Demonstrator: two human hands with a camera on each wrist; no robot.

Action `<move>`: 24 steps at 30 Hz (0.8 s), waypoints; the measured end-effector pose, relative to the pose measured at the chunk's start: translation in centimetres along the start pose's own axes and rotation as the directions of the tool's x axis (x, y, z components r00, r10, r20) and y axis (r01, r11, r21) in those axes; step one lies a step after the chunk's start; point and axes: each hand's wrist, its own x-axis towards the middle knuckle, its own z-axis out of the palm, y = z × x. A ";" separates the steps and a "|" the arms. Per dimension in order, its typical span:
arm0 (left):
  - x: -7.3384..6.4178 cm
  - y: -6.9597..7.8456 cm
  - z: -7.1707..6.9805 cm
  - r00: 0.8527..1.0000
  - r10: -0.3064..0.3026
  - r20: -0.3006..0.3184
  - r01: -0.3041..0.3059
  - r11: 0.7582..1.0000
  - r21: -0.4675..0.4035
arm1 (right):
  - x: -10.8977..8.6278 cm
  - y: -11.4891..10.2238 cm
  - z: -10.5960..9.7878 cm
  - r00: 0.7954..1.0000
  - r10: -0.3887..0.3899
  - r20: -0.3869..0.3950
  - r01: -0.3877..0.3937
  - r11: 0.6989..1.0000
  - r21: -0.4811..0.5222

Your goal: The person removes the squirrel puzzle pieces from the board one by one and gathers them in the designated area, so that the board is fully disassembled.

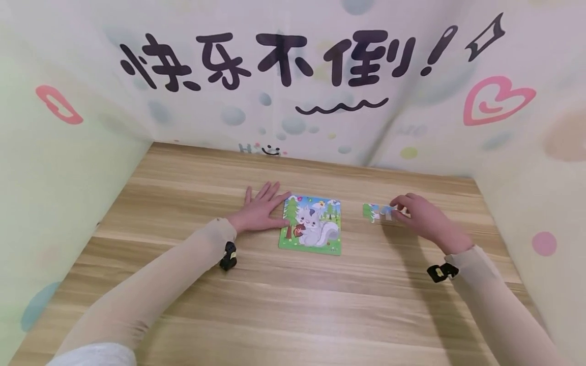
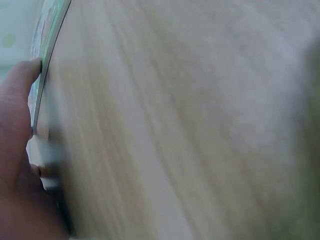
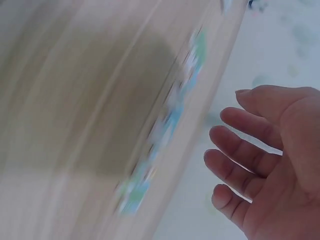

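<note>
A square picture puzzle (image 1: 316,229) with a grey squirrel, green trees and an acorn lies flat in the middle of the table. My left hand (image 1: 261,211) rests at its left side with the fingers spread; the thumb (image 2: 25,77) touches the puzzle's edge in the left wrist view. To the right of the puzzle, several small jigsaw pieces (image 1: 371,212) lie in a row. My right hand (image 1: 423,221) hovers over the row's right part and hides some of it. In the right wrist view its fingers (image 3: 235,135) are loosely bent and apart, holding nothing, beside the blurred pieces (image 3: 172,110).
The wood-grain table (image 1: 284,310) ends at a pale printed curtain (image 1: 206,117) at the back, with more of it at both sides. Black wrist cameras are strapped to the left sleeve (image 1: 183,269) and the right sleeve (image 1: 494,300).
</note>
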 end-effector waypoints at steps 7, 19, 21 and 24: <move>-0.1 0.1 -0.3 0.998 -0.008 0.056 0.006 0.999 0.031 | 1.9 -3.9 1.5 0.997 -0.010 0.073 0.008 1.000 0.024; -0.1 0.1 -0.4 0.998 -0.010 0.067 0.007 0.999 0.050 | 5.2 -9.4 3.7 0.989 -0.119 0.091 0.114 0.992 0.060; -0.1 0.1 -0.4 0.998 -0.007 0.063 0.005 0.999 0.043 | 5.7 -10.2 4.1 0.984 -0.148 0.101 0.141 0.988 0.067; -0.2 0.2 -0.5 0.998 -0.008 0.061 0.005 0.999 0.036 | 6.3 -11.4 4.6 0.978 -0.174 0.113 0.168 0.984 0.066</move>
